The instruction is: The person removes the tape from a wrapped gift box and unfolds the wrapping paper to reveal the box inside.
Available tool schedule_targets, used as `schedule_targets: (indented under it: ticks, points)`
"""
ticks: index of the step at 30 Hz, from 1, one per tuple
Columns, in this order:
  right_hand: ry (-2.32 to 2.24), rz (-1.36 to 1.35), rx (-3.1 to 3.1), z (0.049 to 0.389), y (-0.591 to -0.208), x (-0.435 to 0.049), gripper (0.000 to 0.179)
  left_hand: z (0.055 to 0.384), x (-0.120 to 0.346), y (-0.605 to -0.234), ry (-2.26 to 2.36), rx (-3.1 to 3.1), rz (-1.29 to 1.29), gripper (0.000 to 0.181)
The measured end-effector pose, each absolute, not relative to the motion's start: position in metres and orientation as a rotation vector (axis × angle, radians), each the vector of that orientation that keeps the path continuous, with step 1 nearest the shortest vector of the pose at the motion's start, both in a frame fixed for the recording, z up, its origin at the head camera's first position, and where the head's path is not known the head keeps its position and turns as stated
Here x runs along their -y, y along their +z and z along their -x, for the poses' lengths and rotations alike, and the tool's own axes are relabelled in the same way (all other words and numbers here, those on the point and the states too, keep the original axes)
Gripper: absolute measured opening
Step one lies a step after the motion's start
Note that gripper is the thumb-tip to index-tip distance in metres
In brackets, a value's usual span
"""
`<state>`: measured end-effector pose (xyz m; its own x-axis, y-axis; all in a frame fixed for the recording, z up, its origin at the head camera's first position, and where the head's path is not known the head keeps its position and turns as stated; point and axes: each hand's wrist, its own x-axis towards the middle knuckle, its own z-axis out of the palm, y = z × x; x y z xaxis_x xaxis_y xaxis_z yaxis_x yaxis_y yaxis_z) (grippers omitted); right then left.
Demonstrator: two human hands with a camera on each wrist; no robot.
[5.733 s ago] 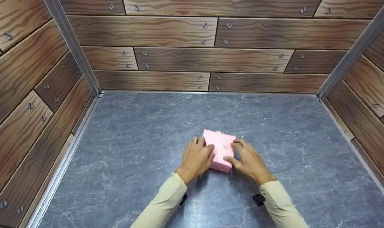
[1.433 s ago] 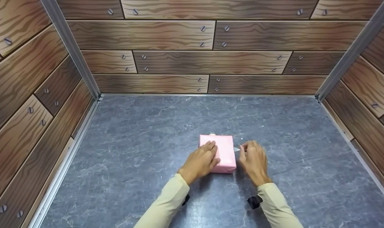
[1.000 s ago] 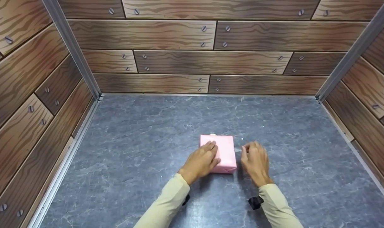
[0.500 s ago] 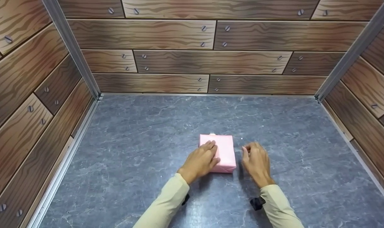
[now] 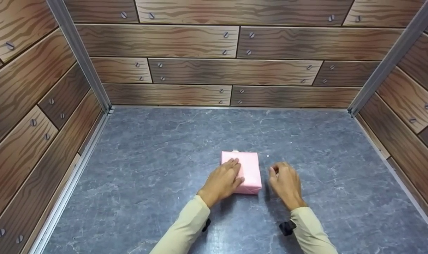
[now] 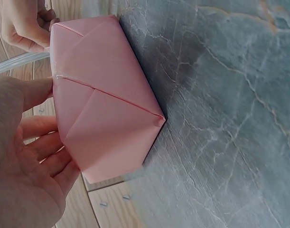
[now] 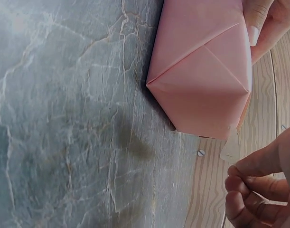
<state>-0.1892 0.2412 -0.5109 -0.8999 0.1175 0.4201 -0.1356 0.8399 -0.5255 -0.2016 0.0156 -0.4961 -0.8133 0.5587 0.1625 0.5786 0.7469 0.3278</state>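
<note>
A box wrapped in pink paper point(image 5: 250, 173) sits on the grey marbled surface, with folded flaps point(image 6: 111, 104) on its near end. My left hand point(image 5: 223, 180) lies flat over its top left part, fingers extended and pressing down. To the right of the box is my right hand point(image 5: 285, 182), its thumb and index fingertips pinched together. In the right wrist view a short strip of clear tape point(image 7: 230, 148) runs from the box's edge to those fingertips. A small off-white bit point(image 5: 235, 151) shows at the box's far edge.
The grey marbled tabletop point(image 5: 157, 158) is enclosed by wood-print panels point(image 5: 185, 70) at the back and both sides. Metal rails point(image 5: 81, 53) run along the corners. A tiny white speck point(image 5: 268, 155) lies beyond the box on the right.
Earlier both hands were on the box, which stood at an angle. It has since been straightened; my right hand came off to its right with the tape. Over the last second hands barely moved.
</note>
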Motion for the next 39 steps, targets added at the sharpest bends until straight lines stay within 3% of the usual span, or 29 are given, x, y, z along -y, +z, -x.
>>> schedule_targets:
  ticks: [19,30,39]
  points:
    - [0.789,0.015,2.605,0.184,-0.501,-0.239,0.010,0.199,-0.020,-0.499,-0.522,2.838,0.892,0.050]
    - [0.944,-0.134,2.547,0.175,-0.491,-0.219,0.005,0.197,-0.030,-0.507,-0.428,2.612,0.773,0.040]
    - [0.882,-0.197,2.589,0.165,-0.500,-0.205,0.004,0.195,-0.039,-0.512,-0.343,2.519,0.648,0.045]
